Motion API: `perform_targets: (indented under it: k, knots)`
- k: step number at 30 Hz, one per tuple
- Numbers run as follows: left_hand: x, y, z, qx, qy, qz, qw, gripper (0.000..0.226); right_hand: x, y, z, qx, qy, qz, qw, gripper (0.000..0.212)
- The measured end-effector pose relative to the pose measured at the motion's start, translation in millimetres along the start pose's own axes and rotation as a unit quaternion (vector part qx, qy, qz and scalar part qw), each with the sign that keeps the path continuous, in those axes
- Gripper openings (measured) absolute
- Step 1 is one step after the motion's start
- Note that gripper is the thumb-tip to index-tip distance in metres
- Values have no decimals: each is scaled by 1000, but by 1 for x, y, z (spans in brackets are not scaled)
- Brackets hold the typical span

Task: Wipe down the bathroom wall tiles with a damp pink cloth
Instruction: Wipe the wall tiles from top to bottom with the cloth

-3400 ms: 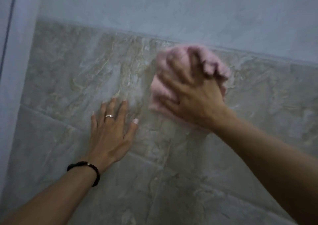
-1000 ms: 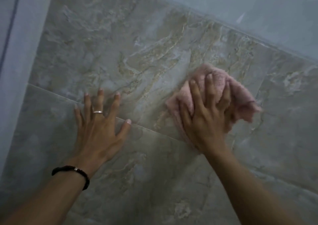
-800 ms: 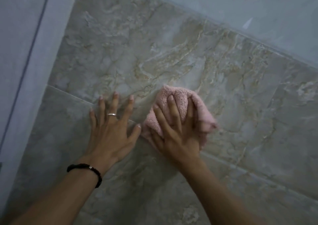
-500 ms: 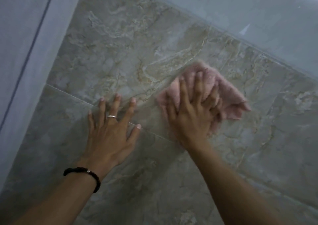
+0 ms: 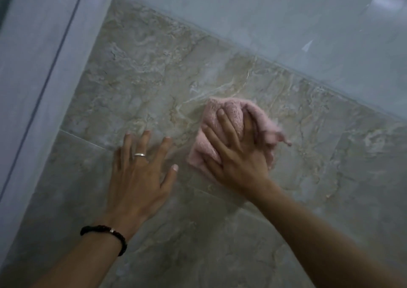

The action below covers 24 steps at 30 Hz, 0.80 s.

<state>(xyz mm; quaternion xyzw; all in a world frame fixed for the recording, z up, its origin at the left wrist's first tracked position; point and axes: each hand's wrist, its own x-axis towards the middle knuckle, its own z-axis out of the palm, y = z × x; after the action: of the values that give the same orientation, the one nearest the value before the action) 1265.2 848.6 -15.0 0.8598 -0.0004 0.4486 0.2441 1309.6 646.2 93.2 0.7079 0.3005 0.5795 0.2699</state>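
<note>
Marbled wall tiles (image 5: 143,78) filled most of what I saw, grey-beige with pale veins running through a glossy glaze, laid in big rectangles with thin grout lines between them. Above them ran a band of plainer, blue-grey wall (image 5: 286,19) that caught a window's glare, and at far left stood a pale upright frame (image 5: 39,56) with a dark seam down it.

I had my left hand (image 5: 136,177) flat on the tiles, fingers straight and spread, holding nothing; I judged it was there to brace my weight while I leaned in. It carried a thin silver ring (image 5: 139,154), and a black beaded bracelet (image 5: 105,237) sat on the wrist.

My right hand (image 5: 235,155) pressed the pink cloth (image 5: 231,113) against the tile just right of the left thumb, near a grout line. Fingers curled over the bunched fabric, gripping a fold so it stayed put under pressure. That cloth looked like soft looped terry, wadded into a rough pad, with a loose corner trailing off to the right, blurred.
</note>
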Motion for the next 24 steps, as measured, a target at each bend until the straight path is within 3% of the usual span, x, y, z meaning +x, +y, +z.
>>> perform_targets:
  k: [2, 3, 6, 8, 9, 12, 14, 15, 18, 19, 20, 22, 24]
  knots:
    - [16, 7, -7, -16, 15, 14, 1000, 66, 3, 32, -10, -18, -6, -69, 997, 64]
    - [25, 9, -9, -23, 20, 22, 999, 67, 11, 48, -13, -37, -10, -40, 998, 67]
    - [50, 12, -10, -17, 5, 41, 999, 69, 44, 67, -19, -31, 7, 220, 975, 68]
    - [60, 10, -9, 4, -8, 52, 999, 68, 55, 47, -16, -7, 19, 298, 954, 68]
    - [62, 9, -9, 15, -12, 55, 998, 68, 54, 36, -13, -5, 12, 275, 961, 68]
    - [62, 6, -11, 30, -5, 61, 998, 66, 29, 34, -15, -13, 19, 67, 997, 62]
    - [61, 6, -15, 33, -4, 58, 998, 65, 32, 64, -23, -50, 34, 12, 998, 61]
    - [61, 7, -18, 38, -9, 57, 998, 65, 43, 79, -25, -64, 32, 52, 996, 65]
    - [64, 4, -26, 63, -23, 73, 995, 64, 93, 75, -25, -17, 39, 297, 954, 68]
    - [65, 3, -29, 72, -23, 81, 994, 64, 105, 60, -21, -1, 37, 317, 948, 68]
    - [67, 2, -33, 79, -21, 87, 993, 65, 111, 43, -16, 4, 22, 286, 958, 70]
    - [70, -3, -39, 83, -11, 91, 992, 66, 102, 21, -6, -2, -1, 111, 994, 68]
    - [72, -8, -45, 68, -2, 82, 994, 67, 91, 32, -9, -9, -19, -32, 999, 66]
